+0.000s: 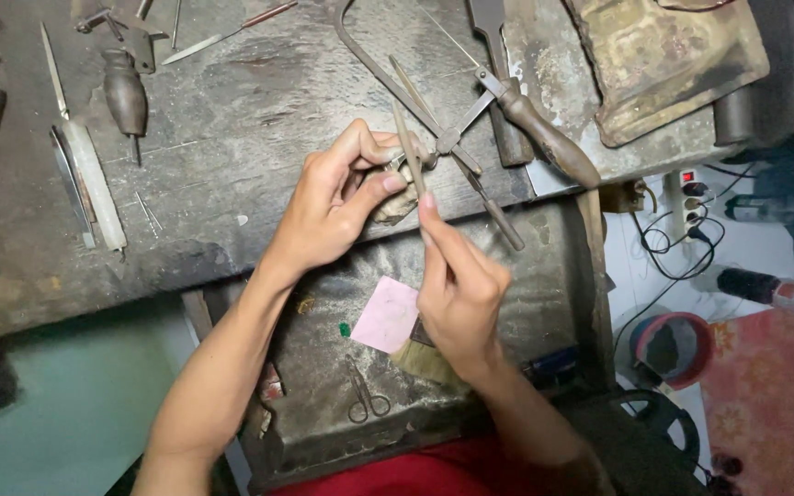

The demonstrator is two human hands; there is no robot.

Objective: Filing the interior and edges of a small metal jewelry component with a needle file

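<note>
My left hand (337,197) pinches a small metal piece (397,162) against a worn wooden peg at the front edge of the dark workbench (232,138). A thin flat file (408,147) is gripped in my right hand (457,285), its index finger stretched along the shaft, and its tip rests on the small piece. Both hands meet over the bench edge, above a metal catch tray (544,276).
In the tray lie a pink paper square (386,314), a brush (425,360), small scissors (365,395) and a green bit (345,328). On the bench are a saw frame (388,78), wooden-handled tools (549,142), files (94,184) and a worn metal plate (663,55). A power strip (691,207) is on the floor at right.
</note>
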